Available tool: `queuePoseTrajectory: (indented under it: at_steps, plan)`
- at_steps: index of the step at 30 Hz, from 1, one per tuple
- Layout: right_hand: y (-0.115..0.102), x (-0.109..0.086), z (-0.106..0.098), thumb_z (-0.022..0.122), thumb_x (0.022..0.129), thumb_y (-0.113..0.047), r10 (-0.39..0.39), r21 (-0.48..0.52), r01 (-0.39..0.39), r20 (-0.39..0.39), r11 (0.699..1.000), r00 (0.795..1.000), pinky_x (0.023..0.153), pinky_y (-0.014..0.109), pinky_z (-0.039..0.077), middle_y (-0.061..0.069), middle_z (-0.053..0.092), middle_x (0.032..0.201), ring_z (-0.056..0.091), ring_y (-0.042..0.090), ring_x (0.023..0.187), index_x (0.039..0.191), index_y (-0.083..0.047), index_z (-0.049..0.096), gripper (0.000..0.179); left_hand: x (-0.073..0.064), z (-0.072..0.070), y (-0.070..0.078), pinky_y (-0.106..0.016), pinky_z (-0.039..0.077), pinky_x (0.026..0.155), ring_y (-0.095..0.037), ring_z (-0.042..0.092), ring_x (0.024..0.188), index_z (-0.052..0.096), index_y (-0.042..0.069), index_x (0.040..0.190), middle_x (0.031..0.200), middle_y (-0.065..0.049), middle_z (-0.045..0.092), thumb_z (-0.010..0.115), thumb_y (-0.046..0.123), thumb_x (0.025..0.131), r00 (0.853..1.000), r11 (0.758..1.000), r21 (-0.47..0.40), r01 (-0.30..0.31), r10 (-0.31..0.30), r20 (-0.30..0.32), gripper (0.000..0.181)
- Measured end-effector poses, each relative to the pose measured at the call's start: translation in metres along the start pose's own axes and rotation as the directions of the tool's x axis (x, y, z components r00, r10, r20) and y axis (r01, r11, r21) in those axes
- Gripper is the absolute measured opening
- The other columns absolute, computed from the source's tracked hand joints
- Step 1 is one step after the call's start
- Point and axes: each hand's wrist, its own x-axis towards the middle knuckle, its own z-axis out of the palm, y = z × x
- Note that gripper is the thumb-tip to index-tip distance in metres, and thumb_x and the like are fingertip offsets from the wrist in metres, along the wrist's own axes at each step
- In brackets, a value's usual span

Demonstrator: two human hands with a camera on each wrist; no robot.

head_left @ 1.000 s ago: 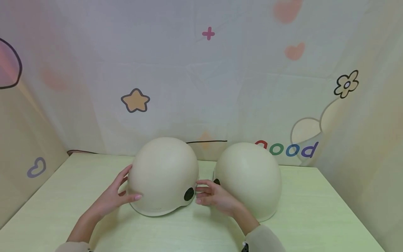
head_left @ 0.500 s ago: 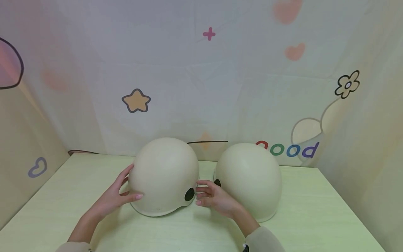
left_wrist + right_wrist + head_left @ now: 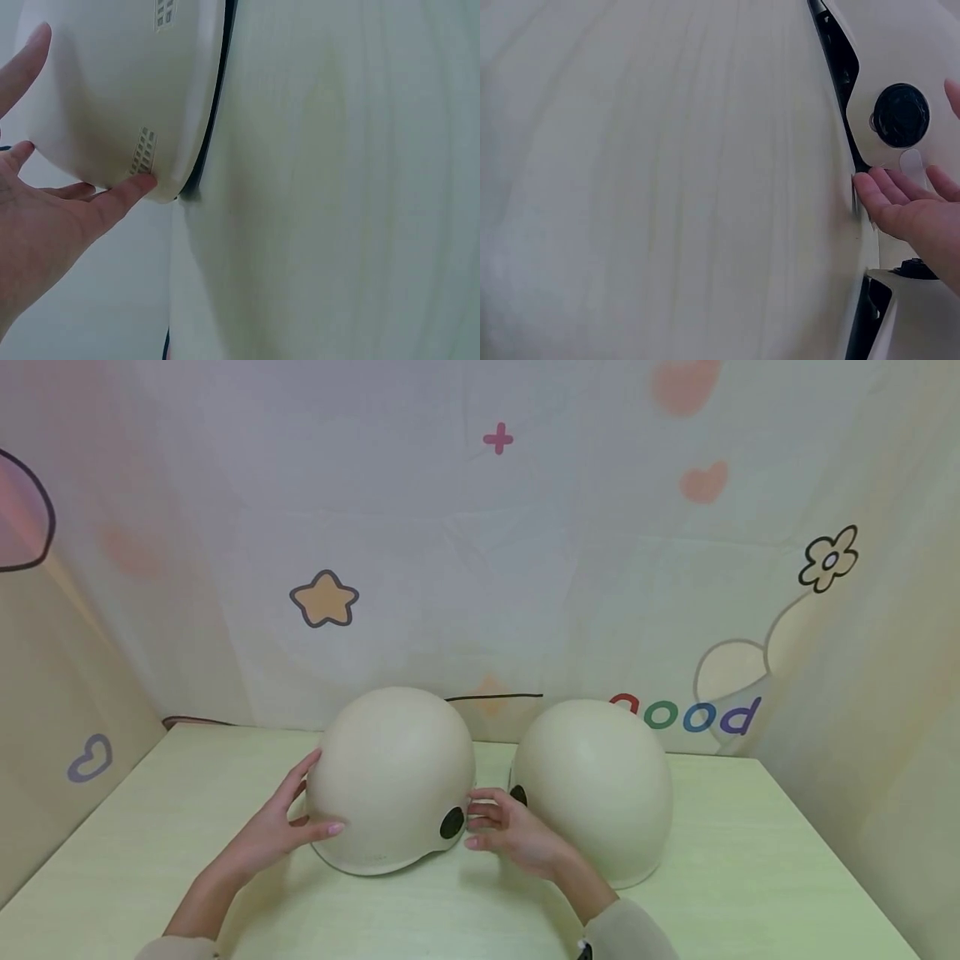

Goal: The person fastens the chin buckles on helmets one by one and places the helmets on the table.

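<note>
The left hand [image 3: 266, 837] is touching one helmet [image 3: 386, 777] with spread fingers [image 3: 112, 204]; the right hand [image 3: 525, 839], loosely curved, holding nothing, is lying by its opposite edge (another helmet [image 3: 603, 777] is crowding it), counter [image 3: 191, 777] opening outside the left fingers.

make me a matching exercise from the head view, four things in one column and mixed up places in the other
1. left hand
2. right hand
3. star
4. tabletop

A. printed on the backdrop
B. underneath both the left helmet and the right helmet
C. by the gap between the two helmets
D. at the left side of the left helmet

Pairs: 1-D, 2-C, 3-A, 4-B
</note>
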Motion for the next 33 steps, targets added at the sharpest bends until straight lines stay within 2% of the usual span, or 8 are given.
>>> queuePoseTrajectory:
  at_steps: [5,9,12,17,26,31,33]
  plan:
    - [-0.003,-0.002,0.000,0.061,0.082,0.007,-0.029,0.024,0.028,0.003,0.999,1.000,0.089,0.031,0.043,0.022,0.040,0.125,0.041,0.034,0.115,0.130,0.006,0.028,0.058,0.000,0.004,0.005,-0.058,0.031,0.094,-0.045,0.004,0.133,0.003,0.027,0.147,0.150,-0.015,-0.003,0.075,0.025,0.076,1.000,1.000,0.024,-0.014,0.014,-0.007,0.102]
    - [-0.008,-0.005,0.001,0.060,0.082,0.009,-0.068,0.047,0.068,-0.002,0.997,0.998,0.086,0.032,0.045,0.019,0.040,0.120,0.047,0.031,0.108,0.128,0.006,0.028,0.057,0.000,0.008,0.012,-0.060,0.034,0.091,-0.042,0.012,0.130,0.003,0.023,0.147,0.148,-0.018,0.000,0.076,0.025,0.074,0.998,0.996,0.066,-0.058,0.060,-0.031,0.104]
    - [-0.013,-0.007,0.002,0.058,0.082,0.011,-0.092,0.065,0.093,-0.022,0.994,0.996,0.084,0.033,0.046,0.017,0.040,0.116,0.051,0.029,0.101,0.128,0.005,0.029,0.055,0.000,0.010,0.019,-0.061,0.035,0.089,-0.044,0.012,0.130,0.005,0.025,0.147,0.148,-0.019,-0.001,0.077,0.024,0.073,0.996,0.992,0.098,-0.074,0.079,-0.045,0.104]
    - [-0.025,-0.010,0.003,0.056,0.083,0.012,-0.114,0.033,0.115,-0.048,0.993,0.992,0.085,0.032,0.046,0.015,0.044,0.113,0.052,0.025,0.094,0.128,0.005,0.031,0.053,-0.001,0.013,0.030,-0.061,0.034,0.089,-0.048,0.004,0.131,0.007,0.030,0.147,0.148,-0.021,-0.006,0.077,0.025,0.073,0.996,0.990,0.127,-0.059,0.066,-0.054,0.102]
    - [-0.040,-0.014,0.001,0.058,0.083,0.009,-0.146,0.011,0.148,-0.099,0.989,0.984,0.080,0.032,0.048,0.010,0.049,0.099,0.053,0.017,0.086,0.128,0.001,0.036,0.051,-0.007,0.020,0.050,-0.060,0.034,0.090,-0.049,0.005,0.131,0.009,0.030,0.147,0.148,-0.021,-0.007,0.076,0.029,0.074,0.997,0.990,0.135,-0.046,0.055,-0.062,0.100]
    - [-0.047,-0.016,0.003,0.057,0.083,0.009,-0.151,0.033,0.156,-0.119,0.987,0.981,0.081,0.040,0.048,0.013,0.047,0.105,0.057,0.018,0.088,0.130,-0.001,0.035,0.052,-0.010,0.025,0.060,-0.060,0.034,0.089,-0.051,0.008,0.129,0.011,0.028,0.147,0.147,-0.023,-0.006,0.074,0.031,0.076,0.996,0.987,0.156,-0.035,0.048,-0.079,0.096]
    - [-0.051,-0.018,0.005,0.056,0.083,0.010,-0.157,0.024,0.162,-0.134,0.987,0.978,0.081,0.039,0.049,0.014,0.046,0.108,0.057,0.019,0.088,0.130,-0.003,0.036,0.052,-0.011,0.027,0.064,-0.060,0.035,0.089,-0.052,0.010,0.129,0.011,0.029,0.147,0.147,-0.023,-0.005,0.073,0.032,0.077,0.995,0.987,0.158,-0.033,0.047,-0.086,0.093]
